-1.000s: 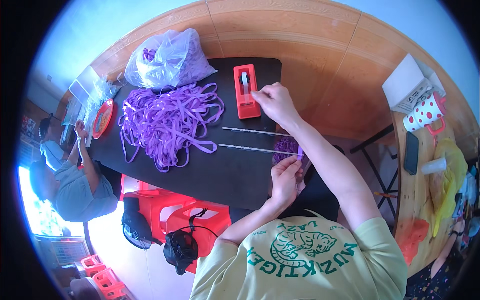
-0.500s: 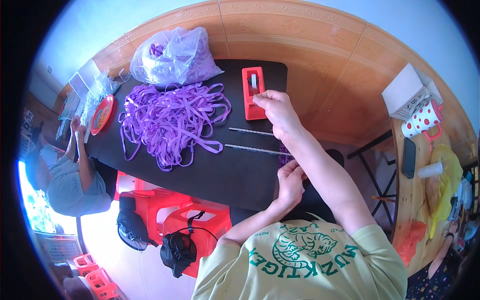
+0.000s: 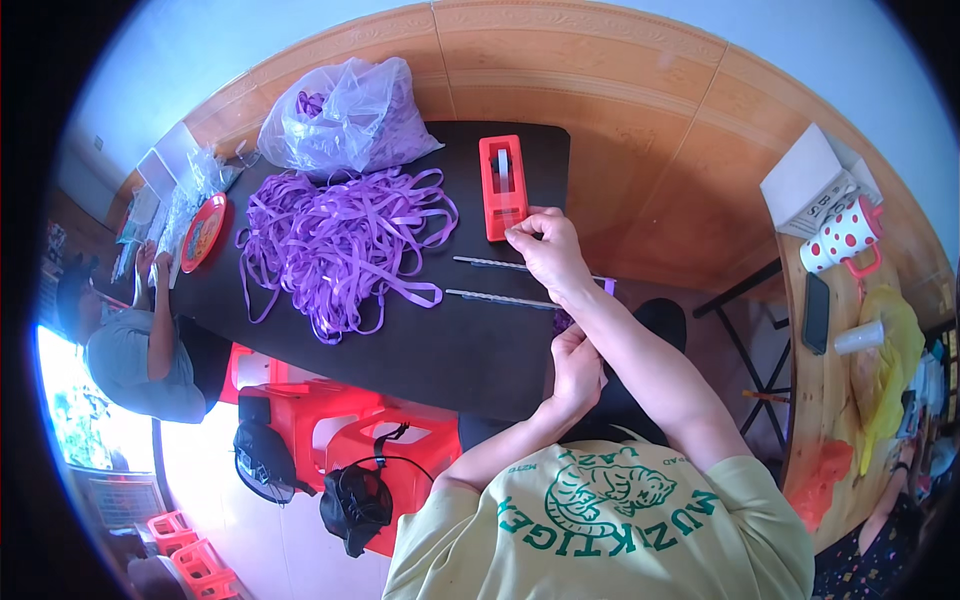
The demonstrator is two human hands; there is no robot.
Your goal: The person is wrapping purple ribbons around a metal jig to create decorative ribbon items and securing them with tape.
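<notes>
A red tape dispenser stands near the table's far right corner, with a roll of clear tape in it. My right hand is closed in a pinch at the dispenser's near end, on what looks like the free end of the tape. Two thin metal rods lie across the table's right edge, partly covered by my right hand and forearm. My left hand is closed just beyond that edge, below the rods. Purple material shows beside its fingers; what they hold is hidden.
A heap of purple ribbon covers the table's middle, with a plastic bag of more behind it. A red plate lies left, near another person. Red stools stand below. A side table is at right.
My right hand has moved toward me, from over the dispenser's body to its near end. My left hand stays nearly in place. The person at left has shifted slightly.
</notes>
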